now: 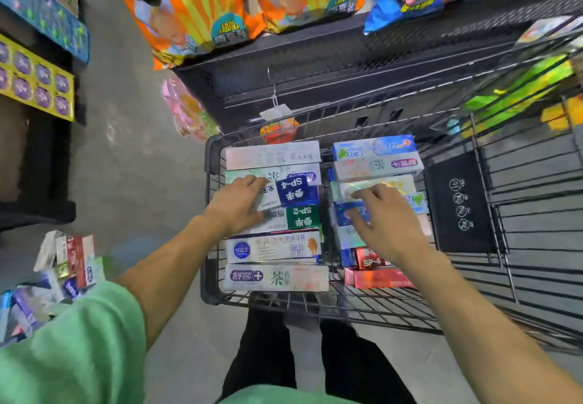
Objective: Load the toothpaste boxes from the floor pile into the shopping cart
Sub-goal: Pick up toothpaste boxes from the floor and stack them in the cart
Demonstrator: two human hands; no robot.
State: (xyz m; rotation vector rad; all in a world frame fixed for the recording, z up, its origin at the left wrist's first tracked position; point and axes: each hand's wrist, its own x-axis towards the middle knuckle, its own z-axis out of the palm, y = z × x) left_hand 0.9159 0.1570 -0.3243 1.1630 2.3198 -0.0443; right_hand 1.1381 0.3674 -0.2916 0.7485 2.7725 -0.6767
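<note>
Shopping cart [210, 201]: black wire basket with a dark plastic rim, standing on the grey floor [132, 164] against a black mesh shelf [315, 66].

Toothpaste boxes, loaded: long rectangular cartons of glossy card, some with a holographic sheen, laid flat in two columns inside the cart.

Blue SP-4 box [291, 192]: lies askew on top of the left column, directly under the left hand [235, 206]. Fingers [252, 181] nearly straight, laid flat on the box and its neighbours, curled round nothing.

Holographic box [372, 186]: right column, touching the fingertips of the right hand [386, 224]. Fingers spread and lightly bent, pressing down, gripping nothing.

Floor pile [63, 265]: loose jumble of remaining boxes at lower left, beside the green sleeve [79, 340].

Both forearms reach forward, palms down.
</note>
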